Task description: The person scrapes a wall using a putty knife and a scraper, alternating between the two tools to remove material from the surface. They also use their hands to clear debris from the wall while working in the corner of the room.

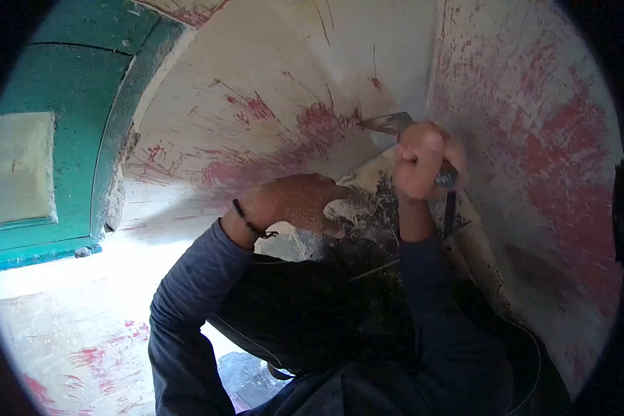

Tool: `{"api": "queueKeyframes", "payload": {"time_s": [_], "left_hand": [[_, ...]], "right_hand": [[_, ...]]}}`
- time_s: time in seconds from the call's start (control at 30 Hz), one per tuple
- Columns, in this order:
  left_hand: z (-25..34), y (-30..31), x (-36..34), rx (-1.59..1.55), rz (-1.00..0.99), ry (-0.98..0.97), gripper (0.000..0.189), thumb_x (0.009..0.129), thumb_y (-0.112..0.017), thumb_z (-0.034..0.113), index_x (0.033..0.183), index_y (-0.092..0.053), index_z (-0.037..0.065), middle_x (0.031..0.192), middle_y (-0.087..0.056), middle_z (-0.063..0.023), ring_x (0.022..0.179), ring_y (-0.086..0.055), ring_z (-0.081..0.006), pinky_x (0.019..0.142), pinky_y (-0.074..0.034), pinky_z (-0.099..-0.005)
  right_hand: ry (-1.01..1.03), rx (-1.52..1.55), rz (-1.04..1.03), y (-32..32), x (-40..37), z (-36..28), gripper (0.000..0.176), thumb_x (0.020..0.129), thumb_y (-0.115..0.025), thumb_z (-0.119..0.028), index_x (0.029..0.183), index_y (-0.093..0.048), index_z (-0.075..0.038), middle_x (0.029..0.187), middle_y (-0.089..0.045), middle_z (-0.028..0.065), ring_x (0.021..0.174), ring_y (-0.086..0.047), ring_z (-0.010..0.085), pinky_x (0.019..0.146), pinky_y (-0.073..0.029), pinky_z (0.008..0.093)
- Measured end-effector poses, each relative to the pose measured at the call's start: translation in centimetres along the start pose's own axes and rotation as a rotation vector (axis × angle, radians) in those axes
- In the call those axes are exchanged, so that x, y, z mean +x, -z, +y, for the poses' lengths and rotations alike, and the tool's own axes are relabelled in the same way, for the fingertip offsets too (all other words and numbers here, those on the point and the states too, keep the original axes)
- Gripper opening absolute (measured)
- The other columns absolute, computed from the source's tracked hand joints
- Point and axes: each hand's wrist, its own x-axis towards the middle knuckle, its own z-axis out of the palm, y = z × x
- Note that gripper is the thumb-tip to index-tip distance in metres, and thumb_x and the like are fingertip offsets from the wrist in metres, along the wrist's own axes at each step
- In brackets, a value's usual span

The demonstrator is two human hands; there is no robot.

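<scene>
Looks like scraping in progress on a pale wall with scratchy red streaks (256, 76), judging by the setup. Gripping a metal-bladed scraper (390, 123) in the right hand (426, 159), right of centre in the upper half of the frame, fingers curled tight round the handle. Blade pointing left at the streaks; can't tell if touching or just beside the wall. Holding nothing visible in the left hand (295, 201), mid-frame, thumb apart from loosely stretched fingers.

For the next pass, probably needs a low blade angle and steady pressure.

Also around: a green panel with a pale inset (76, 90) at upper left, a black beaded bracelet (241, 213) on the left wrist, crumpled clear plastic (246, 374) at the bottom. In the way: a tight corner against the red-patched right-hand wall (568, 159), plus a grimy dark patch (378, 215) below the blade.
</scene>
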Motion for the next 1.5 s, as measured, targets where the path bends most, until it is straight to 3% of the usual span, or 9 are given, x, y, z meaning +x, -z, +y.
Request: {"api": "queueKeyframes", "payload": {"time_s": [0.1,0.2,0.3,0.4,0.5,0.9,1.1,1.2,1.5], "left_hand": [[0.3,0.5,0.1,-0.03,-0.022,0.009,0.073,0.089,-0.072,0.049,0.148,-0.049,0.012,0.124,-0.064,-0.0229,0.119,-0.06,-0.0404,0.103,-0.047,-0.0484],[0.7,0.8,-0.1,-0.061,-0.041,0.02,0.074,0.088,-0.073,0.05,0.148,-0.05,0.012,0.126,-0.063,-0.0228,0.119,-0.059,-0.0405,0.103,-0.046,-0.0486],[0.7,0.8,0.1,-0.051,-0.056,0.038,0.076,0.087,-0.073,0.051,0.148,-0.049,0.011,0.127,-0.063,-0.0229,0.119,-0.059,-0.0405,0.103,-0.047,-0.0482],[0.7,0.6,-0.1,-0.047,-0.037,0.021,0.077,0.087,-0.074,0.051,0.149,-0.049,0.012,0.125,-0.063,-0.023,0.118,-0.06,-0.0404,0.102,-0.047,-0.0481],[1.0,0.9,-0.3,-0.043,-0.064,0.055,0.078,0.087,-0.073,0.051,0.149,-0.048,0.013,0.124,-0.063,-0.0232,0.117,-0.06,-0.0403,0.101,-0.047,-0.048],[1.3,0.5,-0.5,-0.041,-0.017,0.021,0.077,0.087,-0.074,0.051,0.149,-0.048,0.013,0.118,-0.065,-0.0231,0.114,-0.061,-0.04,0.099,-0.048,-0.0485],[1.7,0.5,-0.6,-0.029,-0.019,0.025,0.076,0.087,-0.073,0.05,0.149,-0.048,0.013,0.12,-0.064,-0.0236,0.115,-0.061,-0.0402,0.1,-0.048,-0.049],[1.8,0.3,-0.9,-0.054,-0.007,0.01,0.075,0.088,-0.073,0.051,0.149,-0.049,0.013,0.122,-0.064,-0.0237,0.116,-0.06,-0.0406,0.101,-0.047,-0.049],[1.0,0.1,-1.2,-0.061,-0.013,0.002,0.075,0.089,-0.07,0.052,0.149,-0.048,0.013,0.124,-0.063,-0.0222,0.117,-0.06,-0.0407,0.102,-0.046,-0.0494]], "right_hand": [[-0.126,0.1,0.099,-1.0,0.6,-1.2,0.03,0.097,-0.054,-0.004,0.067,-0.051,-0.001,0.06,-0.054,0.0081,0.05,-0.051,0.0151,0.046,-0.042,0.0319],[-0.078,0.076,0.006,-0.3,0.4,-0.3,0.027,0.098,-0.054,-0.007,0.072,-0.052,-0.002,0.06,-0.055,0.0085,0.049,-0.05,0.0154,0.044,-0.041,0.0323],[-0.159,0.163,0.168,-1.1,0.7,-0.2,0.034,0.097,-0.06,-0.01,0.066,-0.047,-0.003,0.058,-0.057,0.0091,0.048,-0.051,0.0127,0.045,-0.043,0.0312],[-0.035,0.262,0.124,-0.4,0.7,-0.7,0.025,0.099,-0.053,-0.008,0.074,-0.052,-0.004,0.058,-0.054,0.0085,0.05,-0.052,0.0175,0.044,-0.043,0.0335],[-0.073,0.173,0.133,-1.1,1.2,-0.3,0.026,0.097,-0.053,-0.008,0.072,-0.05,-0.004,0.057,-0.052,0.0077,0.048,-0.051,0.0183,0.043,-0.043,0.0337],[0.011,0.279,0.185,-0.9,2.1,-1.5,0.028,0.096,-0.053,-0.005,0.068,-0.046,-0.003,0.055,-0.05,0.0106,0.043,-0.047,0.019,0.04,-0.039,0.0336],[-0.119,0.375,0.191,-0.7,2.7,-2.4,0.027,0.097,-0.052,-0.004,0.07,-0.048,-0.002,0.055,-0.05,0.01,0.043,-0.047,0.0176,0.041,-0.041,0.0324],[-0.173,0.131,0.182,-1.6,1.0,-0.3,0.032,0.098,-0.062,-0.013,0.069,-0.05,-0.005,0.056,-0.056,0.0068,0.047,-0.052,0.0123,0.046,-0.044,0.0307],[-0.174,0.098,0.191,-1.9,0.1,-0.6,0.035,0.096,-0.065,-0.017,0.066,-0.054,-0.003,0.057,-0.059,0.0071,0.047,-0.053,0.0124,0.047,-0.044,0.0289]]}}
